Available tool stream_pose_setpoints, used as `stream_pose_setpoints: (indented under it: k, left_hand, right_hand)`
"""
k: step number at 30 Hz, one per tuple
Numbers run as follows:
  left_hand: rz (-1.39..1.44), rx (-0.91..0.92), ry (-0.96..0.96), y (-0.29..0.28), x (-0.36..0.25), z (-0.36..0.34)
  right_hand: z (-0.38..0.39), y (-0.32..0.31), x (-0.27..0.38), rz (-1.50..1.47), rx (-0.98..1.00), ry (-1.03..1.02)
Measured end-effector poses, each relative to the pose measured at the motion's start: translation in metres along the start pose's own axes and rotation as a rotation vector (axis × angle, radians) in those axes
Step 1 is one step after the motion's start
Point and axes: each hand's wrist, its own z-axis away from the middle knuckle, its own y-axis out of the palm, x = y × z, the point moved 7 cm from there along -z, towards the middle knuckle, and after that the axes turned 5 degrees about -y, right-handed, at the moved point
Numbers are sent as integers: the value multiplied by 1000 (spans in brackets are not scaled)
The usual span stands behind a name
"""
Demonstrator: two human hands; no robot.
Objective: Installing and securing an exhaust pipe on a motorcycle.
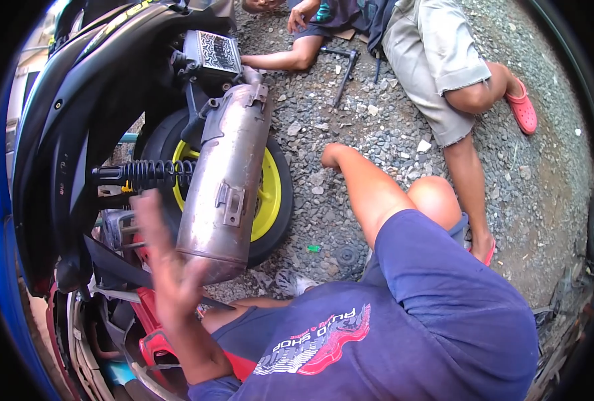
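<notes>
My left hand [166, 271] is raised with fingers spread, slightly blurred, in front of the lower end of a dented steel exhaust muffler [220, 167]. It holds nothing visible; whether it touches the muffler is unclear. Behind the muffler are a yellow-rimmed wheel [267, 200] and a black coil shock absorber [153, 174] on a scooter with dark body panels [69, 107]. My right arm reaches out over the gravel, the hand [331, 155] small at its end, right of the wheel, its fingers hidden.
A co-worker's hand [302, 15] shows at the top; another arm [277, 60] reaches to the grilled radiator [213, 50]. A leg in grey shorts [424, 73] and pink clog [521, 107] is at right. A black wrench [343, 83] lies on gravel. Red panels [153, 347] sit lower left.
</notes>
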Motion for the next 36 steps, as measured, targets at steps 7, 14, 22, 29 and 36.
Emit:
stream_pose_setpoints:
  k: [7, 14, 22, 29, 36]
  left_hand:
    - [12, 37, -12, 14, -3, -4]
    - [-18, -283, 72, 0, -7, 17]
    - [-373, -218, 45, 17, -20, 54]
    - [-199, -313, -67, 44, 3, 93]
    - [-405, -386, 126, 59, 13, 90]
  right_hand:
    - [-6, 3, -11, -16, -46, 22]
    - [-11, 8, 2, 62, -26, -18]
    - [-38, -24, 42, -323, -220, -206]
    - [-7, -74, 113, -881, -237, -494]
    - [28, -90, 112, -479, -226, -387]
